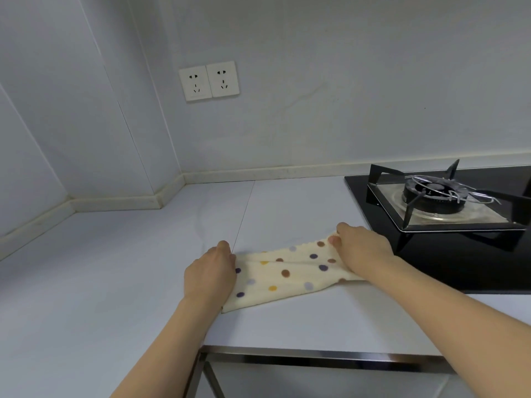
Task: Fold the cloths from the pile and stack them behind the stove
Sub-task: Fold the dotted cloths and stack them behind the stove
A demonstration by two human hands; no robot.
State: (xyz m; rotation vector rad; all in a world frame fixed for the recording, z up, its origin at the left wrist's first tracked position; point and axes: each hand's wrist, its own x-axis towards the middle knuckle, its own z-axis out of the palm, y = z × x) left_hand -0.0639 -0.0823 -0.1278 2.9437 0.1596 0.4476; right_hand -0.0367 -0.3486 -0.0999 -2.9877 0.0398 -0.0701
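Pale grey tabletop (115, 282) carries the stove (448, 202) at the right and, just left of it, the cream dotted cloth (284, 275), its long axis running left to right between the hands. The left hand (211, 272) covers one end and the right hand (363, 248) pinches the other, so both are equally near; the left fingers are hidden, and no pile is in view

— Where are your hands?
— My left hand (211, 271) pinches the left end of the cream polka-dot fleece cloth (283, 272), knuckles up.
— And the right?
— My right hand (363, 249) grips its far right corner, both forearms stretched forward.
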